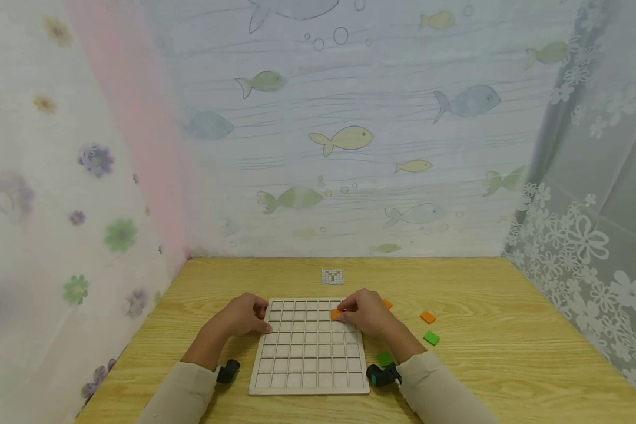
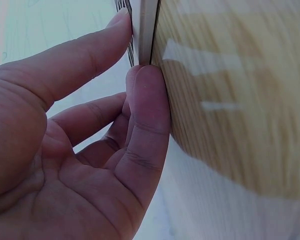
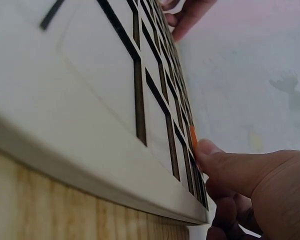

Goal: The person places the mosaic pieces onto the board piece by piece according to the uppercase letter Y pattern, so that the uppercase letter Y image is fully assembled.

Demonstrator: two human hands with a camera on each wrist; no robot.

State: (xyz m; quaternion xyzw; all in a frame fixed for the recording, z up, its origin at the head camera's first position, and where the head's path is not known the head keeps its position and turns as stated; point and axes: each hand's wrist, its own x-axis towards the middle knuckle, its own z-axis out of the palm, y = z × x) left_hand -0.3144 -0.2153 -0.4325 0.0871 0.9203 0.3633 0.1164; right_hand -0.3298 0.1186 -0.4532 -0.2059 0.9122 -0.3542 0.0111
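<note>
A pale wooden grid board (image 1: 310,390) lies on the table with its square cells facing up. At its left edge, my left hand (image 1: 245,314) holds the board, thumb on the top face and curled fingers against the side; the left wrist view shows this edge (image 2: 146,30) between thumb and fingertips. Near the upper right corner, my right hand (image 1: 369,313) pinches an orange square tile (image 1: 336,314) over a cell. In the right wrist view only a sliver of that orange tile (image 3: 193,136) shows at the thumb tip, so whether it sits inside the cell cannot be told.
Right of the board lie an orange tile (image 1: 428,317), a green tile (image 1: 431,338), another green tile (image 1: 384,358) by the right wrist and an orange tile (image 1: 387,304) partly behind the right hand. A small printed pattern card (image 1: 333,277) lies beyond the board.
</note>
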